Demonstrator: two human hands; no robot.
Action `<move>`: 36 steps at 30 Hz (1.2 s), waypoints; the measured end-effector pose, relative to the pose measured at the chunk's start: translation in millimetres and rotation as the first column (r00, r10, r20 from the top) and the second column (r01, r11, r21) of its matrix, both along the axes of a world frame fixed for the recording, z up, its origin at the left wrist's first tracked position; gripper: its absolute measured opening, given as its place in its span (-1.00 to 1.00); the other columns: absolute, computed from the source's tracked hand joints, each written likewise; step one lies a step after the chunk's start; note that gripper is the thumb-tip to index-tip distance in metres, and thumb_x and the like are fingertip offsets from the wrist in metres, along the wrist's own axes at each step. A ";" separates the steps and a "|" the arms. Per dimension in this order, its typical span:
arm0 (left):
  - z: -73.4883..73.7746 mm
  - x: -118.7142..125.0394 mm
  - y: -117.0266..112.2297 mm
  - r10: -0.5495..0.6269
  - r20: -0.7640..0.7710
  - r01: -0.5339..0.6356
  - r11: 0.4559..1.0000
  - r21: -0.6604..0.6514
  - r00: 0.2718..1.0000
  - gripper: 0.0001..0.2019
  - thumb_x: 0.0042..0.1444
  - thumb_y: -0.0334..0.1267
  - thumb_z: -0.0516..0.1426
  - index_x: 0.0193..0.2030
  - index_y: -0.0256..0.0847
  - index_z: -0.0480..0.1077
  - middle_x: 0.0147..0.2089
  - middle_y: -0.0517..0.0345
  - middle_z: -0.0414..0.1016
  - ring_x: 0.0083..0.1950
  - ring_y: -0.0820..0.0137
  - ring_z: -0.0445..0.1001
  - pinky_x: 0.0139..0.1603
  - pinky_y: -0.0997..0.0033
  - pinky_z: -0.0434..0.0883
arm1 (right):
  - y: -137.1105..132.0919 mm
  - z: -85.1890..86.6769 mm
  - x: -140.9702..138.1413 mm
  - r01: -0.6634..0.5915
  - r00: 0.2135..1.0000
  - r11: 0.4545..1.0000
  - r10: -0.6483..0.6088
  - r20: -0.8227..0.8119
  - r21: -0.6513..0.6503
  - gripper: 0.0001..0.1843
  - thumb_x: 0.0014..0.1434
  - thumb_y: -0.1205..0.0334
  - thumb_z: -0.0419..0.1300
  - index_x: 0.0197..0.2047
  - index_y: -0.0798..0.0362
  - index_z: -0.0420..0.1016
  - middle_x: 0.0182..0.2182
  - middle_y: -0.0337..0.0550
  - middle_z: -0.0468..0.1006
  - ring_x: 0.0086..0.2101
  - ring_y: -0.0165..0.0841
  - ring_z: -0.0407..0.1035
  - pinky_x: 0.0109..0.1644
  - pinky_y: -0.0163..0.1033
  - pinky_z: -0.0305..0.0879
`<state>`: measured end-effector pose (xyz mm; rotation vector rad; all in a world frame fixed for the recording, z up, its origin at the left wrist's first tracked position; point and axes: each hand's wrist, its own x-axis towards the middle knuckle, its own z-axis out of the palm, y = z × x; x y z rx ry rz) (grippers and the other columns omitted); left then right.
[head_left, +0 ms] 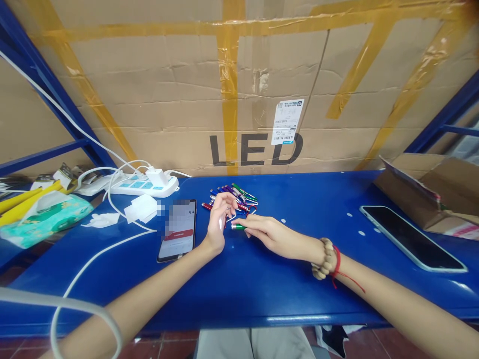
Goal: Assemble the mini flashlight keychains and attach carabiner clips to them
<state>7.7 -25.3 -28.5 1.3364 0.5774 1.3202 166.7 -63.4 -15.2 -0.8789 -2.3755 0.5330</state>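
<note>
My right hand point(267, 233) pinches a small green metal flashlight point(238, 227), its silver end pointing left toward my other palm. Beside it my left hand point(220, 219) is raised with the palm turned right and the fingers loosely curled. Nothing shows in that palm except a bright white patch that looks like light. Just behind both hands lies a pile of mini flashlights point(243, 192) in green, blue, purple and red, several with carabiner clips. My left hand hides part of the pile.
A phone point(175, 244) with a lit screen lies left, near crumpled tissues point(140, 208) and a white power strip point(144, 185) with cables. Another phone point(411, 237) and an open cardboard box point(430, 184) sit right. A large taped carton point(168, 99) stands behind the blue table point(269, 289).
</note>
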 end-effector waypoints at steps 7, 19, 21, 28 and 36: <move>-0.4 0.0 0.1 -0.005 -0.029 0.005 1.000 -0.003 1.000 -0.83 0.05 -0.20 -0.10 -0.28 -0.21 0.21 -0.36 0.14 0.24 -0.38 0.40 0.22 -0.36 0.40 0.18 | -3.0 5.1 -1.5 0.004 1.000 1.000 -0.004 -0.017 -0.004 -0.65 0.29 0.27 -0.06 0.11 0.00 0.32 -0.14 -0.10 0.46 -0.14 -0.37 0.35 -0.02 -0.24 0.27; -1.3 0.2 0.2 -0.014 -0.069 0.013 1.000 -0.014 0.997 -0.81 0.04 -0.16 -0.09 -0.28 -0.19 0.21 -0.37 0.15 0.24 -0.38 0.39 0.22 -0.36 0.39 0.19 | -6.4 8.3 -1.8 0.012 1.000 1.000 -0.012 0.021 -0.004 -0.65 0.30 0.21 -0.07 0.08 0.00 0.36 -0.20 -0.11 0.47 -0.19 -0.36 0.36 -0.06 -0.25 0.28; -2.0 0.1 0.4 -0.021 -0.064 0.020 1.000 -0.014 0.998 -0.81 0.04 -0.17 -0.08 -0.28 -0.19 0.21 -0.37 0.15 0.24 -0.38 0.40 0.22 -0.36 0.40 0.19 | -7.1 9.2 -1.7 0.009 0.999 1.000 -0.008 0.033 -0.021 -0.65 0.30 0.22 -0.07 0.08 0.00 0.37 -0.20 -0.11 0.47 -0.20 -0.37 0.36 -0.07 -0.25 0.28; -0.8 0.8 -0.8 -0.024 -0.062 0.026 0.999 0.020 0.998 -0.81 0.06 -0.16 -0.10 -0.28 -0.20 0.21 -0.36 0.14 0.24 -0.36 0.39 0.22 -0.32 0.39 0.21 | -2.2 0.5 0.6 0.006 0.999 0.999 -0.004 0.041 -0.043 -0.60 0.31 0.27 -0.11 0.19 -0.06 0.22 -0.11 -0.11 0.42 -0.10 -0.36 0.31 0.03 -0.20 0.24; -0.2 0.7 -1.8 -0.020 -0.080 0.021 1.000 0.009 0.997 -0.79 0.03 -0.15 -0.10 -0.27 -0.20 0.21 -0.36 0.13 0.24 -0.36 0.38 0.22 -0.31 0.38 0.20 | -2.9 1.0 1.5 -0.027 0.997 0.999 0.029 0.074 -0.023 -0.58 0.31 0.31 -0.11 0.21 -0.04 0.21 -0.28 -0.15 0.42 -0.26 -0.39 0.32 -0.11 -0.25 0.28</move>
